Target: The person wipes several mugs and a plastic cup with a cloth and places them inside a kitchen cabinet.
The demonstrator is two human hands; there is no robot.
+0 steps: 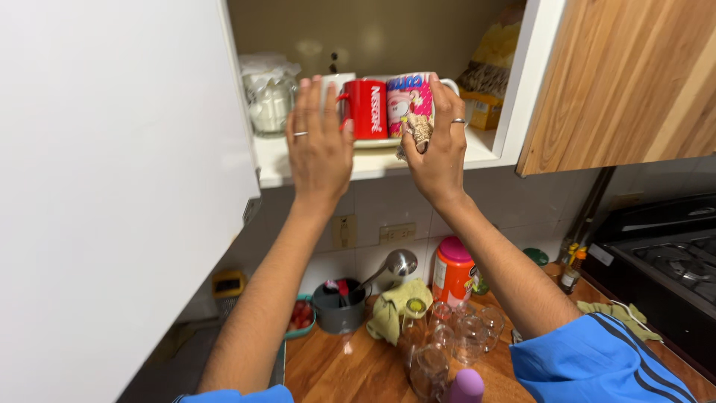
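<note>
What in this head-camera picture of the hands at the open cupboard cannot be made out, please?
- White mug behind the left hand: mostly hidden by the hand and the red mug.
- Cloth in the right hand: mostly covered by the fingers.
- Plate under the mugs: only its edge shows.
- Bag at the shelf's right: cut off by the cupboard frame.
- Glasses on the counter: see-through and overlapping, number unclear.

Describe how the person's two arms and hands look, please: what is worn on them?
Both forearms are bare. Short bright blue sleeves show at the bottom edge; the right sleeve has darker stripes along it, and only a small part of the left sleeve shows. The left hand wears a thin silver-coloured ring on one finger, and the right hand wears a similar ring.
</note>
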